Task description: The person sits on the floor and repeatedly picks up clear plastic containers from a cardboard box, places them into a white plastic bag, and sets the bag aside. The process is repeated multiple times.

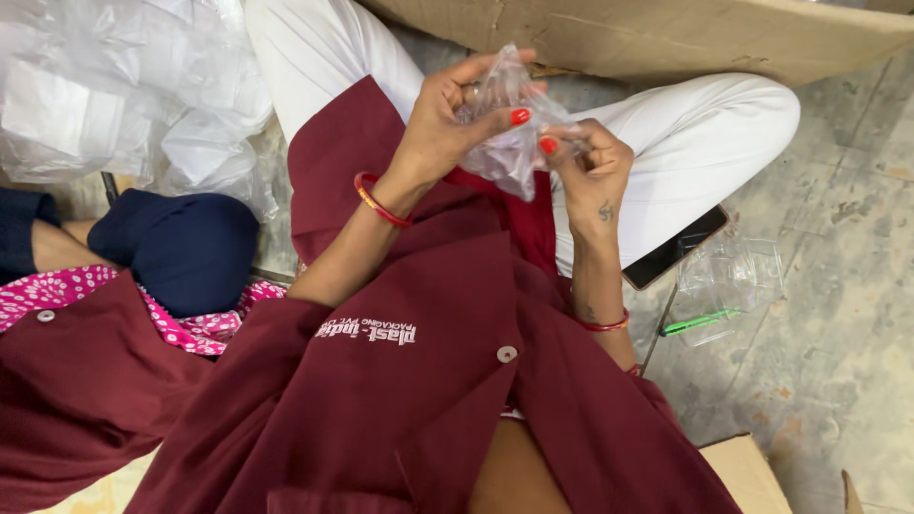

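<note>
Head view looked down at a seated person whose two hands met at the upper middle of the frame over a small clear plastic bag (509, 133). The left hand (447, 128) had its fingers curled closed on the bag's upper edge, thumb pressed against the film, which kept the bag lifted off the lap and stretched. The right hand (590, 171) pinched the bag's right side between thumb and bent fingers, so the film was pulled taut between both grips; what lay inside could not be told. A dark phone (674, 247) rested at right centre against the white trouser leg (705, 133), close at hand. Beside it on the floor (838, 286) lay more clear bags (728, 281) with a green pen (700, 322). A heap of plastic wrap (124, 95) filled the upper left.
</note>
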